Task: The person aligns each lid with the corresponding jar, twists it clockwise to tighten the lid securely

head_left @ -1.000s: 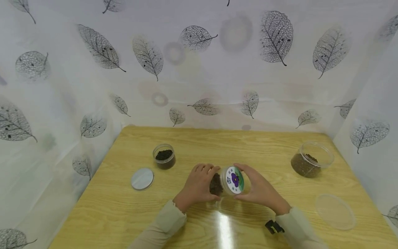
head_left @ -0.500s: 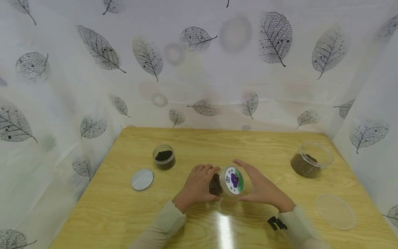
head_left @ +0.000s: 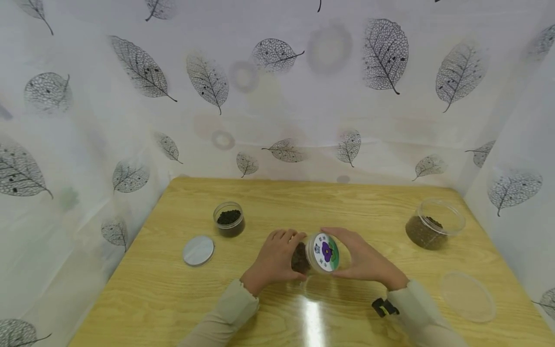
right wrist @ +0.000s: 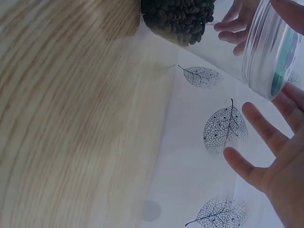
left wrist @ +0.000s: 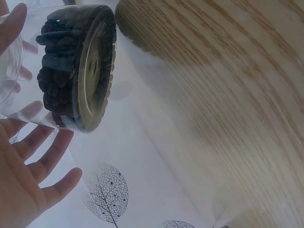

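Note:
A clear plastic jar [head_left: 300, 259] lies tilted on its side between my hands, partly filled with dark brown seeds or beans [left wrist: 59, 71]. On its right end is a round lid [head_left: 326, 252] with a purple flower picture on white and green. My left hand [head_left: 276, 259] grips the jar body near its base, thumb on the near side. With thumb and fingers at opposite edges, my right hand [head_left: 366, 258] holds the lid's rim. The right wrist view shows the lid [right wrist: 284, 66] against the right thumb and fingers, other fingers spread.
Back left on the table [head_left: 277, 202] stands a small open jar [head_left: 230, 222] of black grains, with a silvery lid [head_left: 198, 250] before it. A larger open jar [head_left: 427, 231] with brown contents is at the right, a clear lid [head_left: 468, 296] nearer me.
My right hand spread away from the lid half a second ago and now holds its rim again. The lid's picture has turned a little clockwise. The left hand has kept its place.

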`<state>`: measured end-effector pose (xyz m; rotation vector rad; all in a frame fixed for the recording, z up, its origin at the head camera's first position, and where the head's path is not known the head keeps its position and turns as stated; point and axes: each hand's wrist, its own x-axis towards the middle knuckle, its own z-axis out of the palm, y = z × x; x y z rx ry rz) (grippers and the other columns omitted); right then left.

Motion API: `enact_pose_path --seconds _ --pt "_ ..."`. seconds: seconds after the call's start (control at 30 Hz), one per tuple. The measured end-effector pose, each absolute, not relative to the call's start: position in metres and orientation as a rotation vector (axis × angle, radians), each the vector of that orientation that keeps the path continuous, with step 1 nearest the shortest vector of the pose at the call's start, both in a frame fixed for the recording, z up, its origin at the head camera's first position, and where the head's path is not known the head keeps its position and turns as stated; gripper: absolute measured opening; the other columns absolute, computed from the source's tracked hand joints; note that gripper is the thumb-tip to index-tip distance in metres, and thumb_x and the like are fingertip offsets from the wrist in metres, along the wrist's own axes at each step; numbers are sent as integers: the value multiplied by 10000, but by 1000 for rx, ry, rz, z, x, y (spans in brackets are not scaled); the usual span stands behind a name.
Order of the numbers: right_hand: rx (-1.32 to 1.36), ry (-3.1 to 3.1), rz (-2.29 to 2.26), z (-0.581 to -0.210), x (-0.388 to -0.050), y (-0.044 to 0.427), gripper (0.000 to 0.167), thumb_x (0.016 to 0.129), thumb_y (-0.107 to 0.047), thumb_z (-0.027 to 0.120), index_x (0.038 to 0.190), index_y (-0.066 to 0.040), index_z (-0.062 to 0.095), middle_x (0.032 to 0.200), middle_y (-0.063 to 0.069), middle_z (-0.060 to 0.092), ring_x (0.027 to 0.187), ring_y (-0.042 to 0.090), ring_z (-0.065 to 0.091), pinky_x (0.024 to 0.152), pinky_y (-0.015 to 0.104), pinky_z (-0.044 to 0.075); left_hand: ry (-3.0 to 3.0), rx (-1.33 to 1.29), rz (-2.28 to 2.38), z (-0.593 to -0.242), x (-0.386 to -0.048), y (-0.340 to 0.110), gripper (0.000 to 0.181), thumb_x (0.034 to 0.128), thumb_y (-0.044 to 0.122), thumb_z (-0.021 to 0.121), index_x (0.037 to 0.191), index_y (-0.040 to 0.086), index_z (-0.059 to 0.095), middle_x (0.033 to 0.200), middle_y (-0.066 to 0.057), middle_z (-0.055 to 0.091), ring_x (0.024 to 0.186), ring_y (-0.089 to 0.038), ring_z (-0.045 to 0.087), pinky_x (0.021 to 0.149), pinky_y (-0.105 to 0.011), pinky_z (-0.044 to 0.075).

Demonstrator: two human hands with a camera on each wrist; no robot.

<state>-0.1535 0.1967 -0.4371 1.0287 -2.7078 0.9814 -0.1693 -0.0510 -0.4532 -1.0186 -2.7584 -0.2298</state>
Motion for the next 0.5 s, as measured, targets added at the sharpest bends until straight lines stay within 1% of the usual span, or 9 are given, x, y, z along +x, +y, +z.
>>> enact_pose_path --seconds 0.1,0.27,0.43,0.5 --pt "987 -2708 980 -439 -152 196 1010 577 -252 892 1432 -130 367 1395 98 481 1267 355 445 992 617 383 -2749 -1018 -223 -454 -169 -51 985 546 656 790 1343 199 434 1198 10 549 1111 -175 537 1028 -366 407" --pt "922 -2692 996 -441 -147 194 983 572 -245 893 1402 -75 395 1363 106 505 1242 357 468 984 610 396 -2730 -1018 -223 -455 -170 -50 980 541 662 788 1334 200 443 1190 9 554 1099 -173 546 1022 -364 414" --pt "785 -2730 1013 -440 -139 189 957 565 -251 890 1374 -67 413 1340 105 517 1232 376 462 973 685 335 -2726 -1014 -210 -456 -170 -49 983 540 671 782 1334 201 442 1187 10 555 1095 -173 548 1022 -366 414" --pt "732 -2742 1008 -440 -136 187 957 554 -259 893 1362 -67 417 1317 106 529 1219 367 476 990 690 306 -2726 -1010 -208 -455 -169 -49 984 539 669 784 1334 202 440 1184 11 554 1092 -173 548 1020 -367 415"
